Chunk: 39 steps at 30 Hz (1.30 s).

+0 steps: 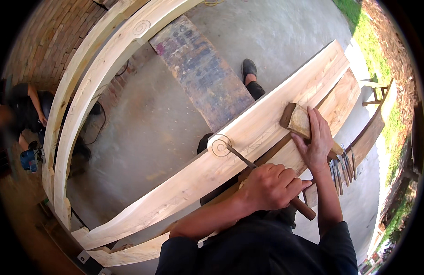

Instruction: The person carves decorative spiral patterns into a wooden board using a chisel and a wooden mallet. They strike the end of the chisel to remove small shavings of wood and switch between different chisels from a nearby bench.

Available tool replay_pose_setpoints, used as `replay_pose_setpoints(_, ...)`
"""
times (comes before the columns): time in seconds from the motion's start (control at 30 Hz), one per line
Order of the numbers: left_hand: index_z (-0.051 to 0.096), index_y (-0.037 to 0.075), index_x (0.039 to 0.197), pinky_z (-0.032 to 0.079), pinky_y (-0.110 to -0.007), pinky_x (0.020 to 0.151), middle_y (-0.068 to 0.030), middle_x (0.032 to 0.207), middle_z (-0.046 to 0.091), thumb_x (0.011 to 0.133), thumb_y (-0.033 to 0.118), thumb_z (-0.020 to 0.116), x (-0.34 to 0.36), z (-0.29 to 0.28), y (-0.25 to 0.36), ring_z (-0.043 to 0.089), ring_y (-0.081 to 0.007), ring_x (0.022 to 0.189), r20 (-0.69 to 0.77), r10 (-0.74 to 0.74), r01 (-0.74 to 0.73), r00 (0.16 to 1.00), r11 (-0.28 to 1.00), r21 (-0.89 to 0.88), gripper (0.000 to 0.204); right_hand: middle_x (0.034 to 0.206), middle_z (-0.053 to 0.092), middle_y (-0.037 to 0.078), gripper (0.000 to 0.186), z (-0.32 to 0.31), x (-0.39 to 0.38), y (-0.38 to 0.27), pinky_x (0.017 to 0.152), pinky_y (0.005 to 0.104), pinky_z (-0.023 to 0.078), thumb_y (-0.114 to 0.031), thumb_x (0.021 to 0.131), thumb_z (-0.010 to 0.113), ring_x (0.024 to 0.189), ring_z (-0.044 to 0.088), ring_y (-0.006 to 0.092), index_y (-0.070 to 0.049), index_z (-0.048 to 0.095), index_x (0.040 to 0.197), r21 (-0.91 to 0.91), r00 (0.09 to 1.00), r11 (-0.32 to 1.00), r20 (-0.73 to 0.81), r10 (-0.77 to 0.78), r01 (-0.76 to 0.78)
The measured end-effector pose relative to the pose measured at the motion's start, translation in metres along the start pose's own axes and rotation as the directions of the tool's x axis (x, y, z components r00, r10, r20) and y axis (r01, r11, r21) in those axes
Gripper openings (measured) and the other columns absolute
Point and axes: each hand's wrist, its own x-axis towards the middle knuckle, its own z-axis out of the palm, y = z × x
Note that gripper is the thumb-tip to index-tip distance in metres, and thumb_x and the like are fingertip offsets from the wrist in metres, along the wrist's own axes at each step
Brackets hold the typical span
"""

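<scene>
My left hand [272, 187] is closed around the wooden handle of a chisel [239, 156]. The chisel's metal blade slants up to the left, its tip at a spiral [221, 145] marked on a long pale timber beam [170, 195]. A wooden mallet [298, 121] with a blocky head is under my right hand [318, 137]. My thumb and fingers close about it where head meets handle, and the handle end shows past my wrist. The mallet's head lies over the beam, to the right of the spiral. Pencil lines run along the beam's face.
Several chisels [343, 169] lie bunched beside my right forearm. A paint-stained board [203, 73] extends beyond the beam. Curved timbers [86, 87] stand at left, where another person [30, 107] holds a blue power tool [28, 160]. A shod foot [249, 68] rests near the board.
</scene>
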Motion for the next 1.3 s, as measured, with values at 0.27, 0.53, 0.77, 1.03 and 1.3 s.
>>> replay_pose_setpoints(0.27,0.046,0.013,0.066,0.038,-0.034,0.048,-0.0011,0.063,0.039,0.087,0.023,0.088,-0.002,-0.001,0.002,0.048,-0.0185,0.052,-0.008,-0.010,0.010,1.000,1.000,0.021,0.048,0.146,0.063,0.019,0.095,0.000,-0.002,-0.001,0.104,0.0461,0.053,-0.026,0.075,0.095,0.124,0.065,0.0394,-0.006,0.053,0.159,0.004,1.000,1.000,-0.003,-0.018,0.018)
replay_pose_setpoints(0.53,0.047,0.014,0.067,0.038,-0.033,0.048,-0.0005,0.064,0.039,0.091,0.026,0.085,-0.014,0.002,0.026,0.049,-0.0170,0.053,0.064,0.096,-0.097,0.993,0.995,0.005,0.046,0.149,0.062,0.020,0.097,-0.012,-0.002,-0.014,0.117,0.0548,0.044,-0.027,0.074,0.095,0.135,0.060,0.0434,-0.006,0.053,0.159,-0.023,0.999,0.999,0.010,-0.041,0.041)
replay_pose_setpoints(0.77,0.051,0.017,0.070,0.038,-0.032,0.052,0.0010,0.065,0.040,0.098,0.037,0.078,-0.045,0.024,0.078,0.050,-0.0155,0.056,0.418,0.379,-0.363,0.825,0.924,-0.122,0.044,0.109,0.081,0.017,0.023,-0.097,-0.081,-0.039,0.080,0.0315,0.060,-0.017,0.106,0.073,0.097,0.079,0.0196,0.001,0.078,0.120,0.697,0.830,0.452,0.486,0.274,-0.557)
replay_pose_setpoints(1.03,0.061,0.014,0.083,0.048,-0.033,0.073,-0.0024,0.085,0.057,0.098,0.034,0.070,-0.074,0.078,0.140,0.062,-0.0173,0.083,0.487,0.705,-0.641,0.516,0.695,-0.327,0.026,0.101,0.079,0.005,0.031,-0.127,-0.190,-0.028,0.081,0.0261,0.056,-0.014,0.106,0.074,0.090,0.072,0.0100,0.002,0.075,0.132,0.559,0.578,-0.295,0.815,0.024,-0.775)
replay_pose_setpoints(1.3,0.070,0.010,0.121,0.056,-0.044,0.107,-0.0094,0.126,0.071,0.105,0.031,0.067,-0.082,0.088,0.155,0.067,-0.0275,0.121,0.462,0.707,-0.708,0.536,0.675,-0.211,0.026,0.090,0.078,0.012,0.035,-0.141,-0.229,0.045,0.075,0.0339,0.057,-0.007,0.102,0.072,0.076,0.070,0.0162,-0.004,0.074,0.136,0.691,0.810,0.429,0.439,0.390,-0.581)
